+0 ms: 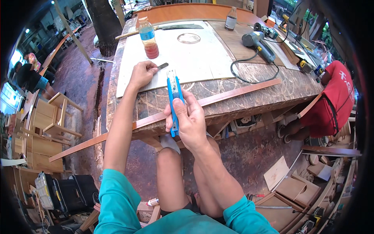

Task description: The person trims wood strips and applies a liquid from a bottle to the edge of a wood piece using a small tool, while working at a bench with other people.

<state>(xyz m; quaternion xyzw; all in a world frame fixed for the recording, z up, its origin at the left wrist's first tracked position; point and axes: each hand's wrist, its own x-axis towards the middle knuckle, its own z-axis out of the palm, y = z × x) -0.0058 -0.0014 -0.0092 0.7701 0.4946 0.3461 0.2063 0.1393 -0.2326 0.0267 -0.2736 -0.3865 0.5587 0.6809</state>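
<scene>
My right hand (186, 117) is wrapped round a blue utility knife (175, 102), held upright in front of the table's near edge, its metal nose pointing away from me. Just left of it, my left hand (143, 74) pinches a small dark blade (163, 66) over the white board (183, 54). The blade is apart from the knife. A clear bottle of red liquid with a blue label (148, 38) stands beyond my left hand. Below both hands, a long thin reddish-brown wood strip (230, 94) runs slantwise along the near edge and sticks out to the left.
A corded power tool (259, 46) lies on the table's right, its cable looping nearby. A brown bottle (230, 18) and a long blade with a handle (177, 27) lie farther back. A person in red (337, 97) bends at the right. Wood offcuts (296, 189) cover the lower right floor.
</scene>
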